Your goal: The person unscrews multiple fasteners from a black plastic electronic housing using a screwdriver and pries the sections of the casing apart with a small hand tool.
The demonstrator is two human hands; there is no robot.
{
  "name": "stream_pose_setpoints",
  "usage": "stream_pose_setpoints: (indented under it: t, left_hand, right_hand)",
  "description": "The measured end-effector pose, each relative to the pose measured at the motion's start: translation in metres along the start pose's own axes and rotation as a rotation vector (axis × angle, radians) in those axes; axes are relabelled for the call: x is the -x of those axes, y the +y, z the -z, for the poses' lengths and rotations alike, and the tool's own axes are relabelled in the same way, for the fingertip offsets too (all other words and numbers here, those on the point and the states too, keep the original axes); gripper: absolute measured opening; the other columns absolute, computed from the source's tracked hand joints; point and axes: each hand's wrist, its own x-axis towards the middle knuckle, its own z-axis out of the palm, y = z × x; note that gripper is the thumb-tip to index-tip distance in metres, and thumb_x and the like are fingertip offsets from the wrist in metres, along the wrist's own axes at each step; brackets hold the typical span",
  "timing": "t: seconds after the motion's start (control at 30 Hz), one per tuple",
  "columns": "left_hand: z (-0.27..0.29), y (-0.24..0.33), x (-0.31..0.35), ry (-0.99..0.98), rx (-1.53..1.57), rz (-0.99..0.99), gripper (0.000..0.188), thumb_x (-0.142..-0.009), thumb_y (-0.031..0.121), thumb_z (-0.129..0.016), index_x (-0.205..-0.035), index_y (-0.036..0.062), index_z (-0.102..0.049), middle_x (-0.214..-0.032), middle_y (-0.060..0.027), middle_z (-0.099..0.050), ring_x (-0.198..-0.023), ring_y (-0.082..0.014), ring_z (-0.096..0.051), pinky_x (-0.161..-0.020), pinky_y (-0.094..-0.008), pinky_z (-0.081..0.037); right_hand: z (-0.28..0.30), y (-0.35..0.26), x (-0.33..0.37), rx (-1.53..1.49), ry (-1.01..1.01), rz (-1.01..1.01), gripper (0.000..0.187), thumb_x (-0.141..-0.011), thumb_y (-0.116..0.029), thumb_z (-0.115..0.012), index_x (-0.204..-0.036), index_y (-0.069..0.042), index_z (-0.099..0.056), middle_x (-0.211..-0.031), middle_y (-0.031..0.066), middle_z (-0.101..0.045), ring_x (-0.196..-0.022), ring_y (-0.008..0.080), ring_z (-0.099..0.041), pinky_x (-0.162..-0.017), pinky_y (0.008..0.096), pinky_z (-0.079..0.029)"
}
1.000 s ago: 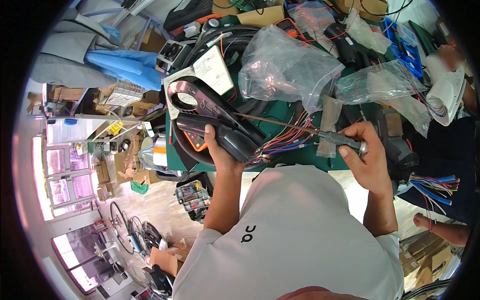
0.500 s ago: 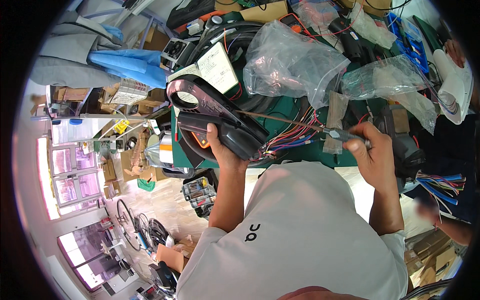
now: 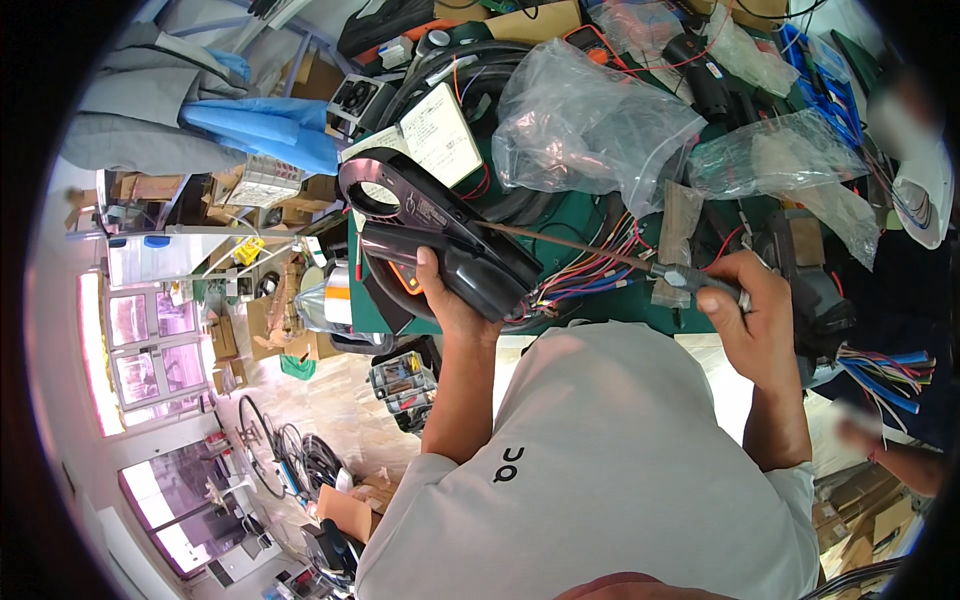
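Observation:
My left hand (image 3: 462,305) grips a glossy black plastic charging-gun housing (image 3: 460,262) from below, thumb laid along its side. A ring-shaped opening forms its upper left end, and its long body slants down to the right. My right hand (image 3: 750,310) is closed around the grey handle of a long thin file (image 3: 580,247). The brownish shaft points left, and its tip meets the housing's right side near the open slot; whether it goes inside is hard to tell. Behind the housing's lower end fans a bundle of coloured wires (image 3: 600,280).
An open notebook (image 3: 440,135) lies behind the housing on the green table. Clear plastic bags (image 3: 590,125) and thick black cable (image 3: 480,75) fill the back. To the right stands a black device (image 3: 800,270) with a wire bundle (image 3: 885,375). Another person's arm (image 3: 905,460) shows there.
The view has shifted slightly. My right hand and the file have moved a little right and down, the tip still at the housing. At the upper right, the white object has moved right.

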Motion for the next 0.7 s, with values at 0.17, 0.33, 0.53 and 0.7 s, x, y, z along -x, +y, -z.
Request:
stream_pose_setpoints:
  t: [0.17,0.33,0.53,0.7]
  left_hand:
    - [-0.002,0.000,-0.001,-0.011,0.025,0.005,0.058,-0.085,0.052,-0.053,-0.121,0.0068,-0.048,-0.108,-0.0105,-0.060,-0.099,-0.0252,-0.059,-0.088,-0.0388,-0.049]
    - [0.001,0.002,0.001,-0.015,0.012,-0.012,0.057,-0.086,0.052,-0.053,-0.120,0.0067,-0.049,-0.107,-0.0104,-0.060,-0.098,-0.0249,-0.060,-0.087,-0.0383,-0.050]
    - [0.003,0.002,-0.001,-0.018,0.030,0.001,0.057,-0.086,0.052,-0.053,-0.119,0.0062,-0.049,-0.105,-0.0104,-0.060,-0.097,-0.0246,-0.060,-0.086,-0.0385,-0.050]
    - [0.004,0.004,0.000,-0.019,0.011,-0.033,0.058,-0.086,0.052,-0.053,-0.121,0.0063,-0.047,-0.108,-0.0107,-0.059,-0.098,-0.0252,-0.060,-0.088,-0.0389,-0.050]
  right_hand:
    - [-0.017,-0.005,-0.007,-0.213,0.243,0.057,0.037,-0.085,-0.033,-0.067,-0.087,0.002,-0.056,-0.075,0.0126,-0.062,-0.064,0.0178,-0.060,-0.061,0.0283,-0.046]
    - [0.002,0.000,-0.005,-0.126,-0.113,-0.225,0.040,-0.085,-0.032,-0.067,-0.099,0.002,-0.052,-0.086,0.0152,-0.063,-0.071,0.0177,-0.062,-0.064,0.0267,-0.045]
    - [-0.014,-0.005,-0.007,-0.154,0.149,0.032,0.037,-0.086,-0.032,-0.066,-0.092,0.002,-0.054,-0.076,0.0129,-0.063,-0.069,0.0156,-0.062,-0.061,0.0266,-0.045]
    - [0.002,-0.008,-0.007,-0.130,-0.185,-0.310,0.039,-0.083,-0.026,-0.070,-0.102,0.002,-0.051,-0.089,0.0144,-0.062,-0.078,0.0155,-0.059,-0.071,0.0281,-0.046]
